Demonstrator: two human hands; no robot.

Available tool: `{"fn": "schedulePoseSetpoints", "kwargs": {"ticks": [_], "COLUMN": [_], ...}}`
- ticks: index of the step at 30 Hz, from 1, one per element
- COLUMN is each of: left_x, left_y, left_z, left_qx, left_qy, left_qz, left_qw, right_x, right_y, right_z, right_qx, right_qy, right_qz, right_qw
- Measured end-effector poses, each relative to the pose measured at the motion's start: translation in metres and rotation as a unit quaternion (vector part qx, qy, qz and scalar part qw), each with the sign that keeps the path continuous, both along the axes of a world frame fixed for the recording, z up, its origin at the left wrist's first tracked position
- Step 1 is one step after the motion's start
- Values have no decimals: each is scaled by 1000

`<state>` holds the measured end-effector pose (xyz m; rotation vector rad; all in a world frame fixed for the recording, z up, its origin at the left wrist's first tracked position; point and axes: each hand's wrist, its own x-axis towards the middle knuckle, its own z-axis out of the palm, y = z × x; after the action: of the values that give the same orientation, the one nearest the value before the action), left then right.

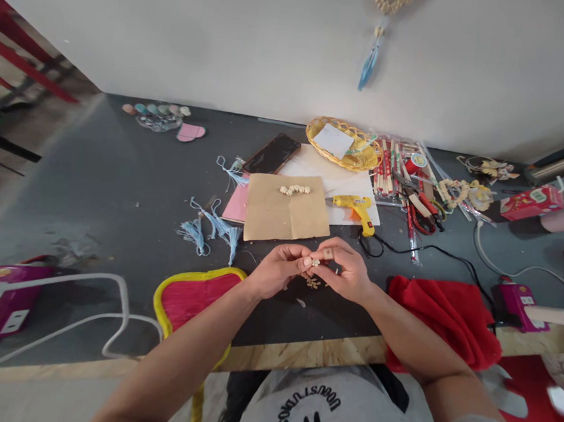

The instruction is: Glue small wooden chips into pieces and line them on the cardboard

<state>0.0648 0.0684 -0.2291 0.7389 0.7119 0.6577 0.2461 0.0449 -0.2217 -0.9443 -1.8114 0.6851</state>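
Note:
Between my fingertips is a small pale cluster point(316, 262), shaped like a flower, perhaps of seeds or wooden bits. My left hand point(282, 269) pinches it from one side with thumb and forefinger. On the other side, my right hand point(344, 272) is closed on it too, with its fingers bent. Small tan pieces point(312, 282) lie on the dark table just below. Beyond my hands a row of similar cream clusters point(295, 190) rests on a folded brown paper sheet point(267, 213). A yellow glue gun point(353, 206) lies on its side right of the paper.
Blue tassels point(223, 233) and a pink fan with yellow edging point(195, 295) are at left. Behind are a phone point(272, 153) and a wicker basket point(374, 159). Pliers point(419, 200), packaged sticks point(387, 170), a black cord point(444, 251) and a red cloth point(447, 316) occupy the right.

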Motion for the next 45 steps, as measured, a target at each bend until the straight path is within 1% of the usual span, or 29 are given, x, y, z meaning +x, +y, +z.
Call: {"fn": "schedulePoseSetpoints", "kwargs": {"ticks": [5,8,11,14,17,21,24,27,31,35,40,43,45], "left_x": [-1,-1,-2,-2,-1,0,2,3,3,4,4,4,4], "left_y": [0,0,0,0,-1,0,0,0,0,-1,-1,-1,-1], "left_z": [-4,-6,-7,-7,-6,-2,0,-1,-3,-4,-3,-3,-2], "left_qx": [3,7,1,-3,-4,-10,-6,2,14,23,34,39,41], "left_qy": [18,20,16,11,8,-10,-20,-11,5,11,28,38,38], "left_qz": [5,2,-1,1,7,35,69,81,81,77,66,55,49], "left_qw": [1000,1000,1000,1000,1000,999,997,997,997,997,997,997,997], "right_x": [1,1,2,3,4,6,8,8,7,7,9,10,10], "right_y": [2,2,2,3,4,4,4,4,4,4,7,8,8], "right_z": [1,2,2,1,-1,-1,1,3,5,5,3,2,3], "right_qx": [1,4,-1,-13,-9,-23,-37,-28,-9,9,21,16,-2], "right_qy": [3,-3,-3,-9,-23,-11,7,4,-4,-31,-55,-59,-58], "right_qz": [-14,-5,1,-8,-6,-2,-21,-37,-33,-35,-26,-14,-5], "right_qw": [1000,1000,1000,1000,1000,1000,999,999,999,999,998,998,998]}}
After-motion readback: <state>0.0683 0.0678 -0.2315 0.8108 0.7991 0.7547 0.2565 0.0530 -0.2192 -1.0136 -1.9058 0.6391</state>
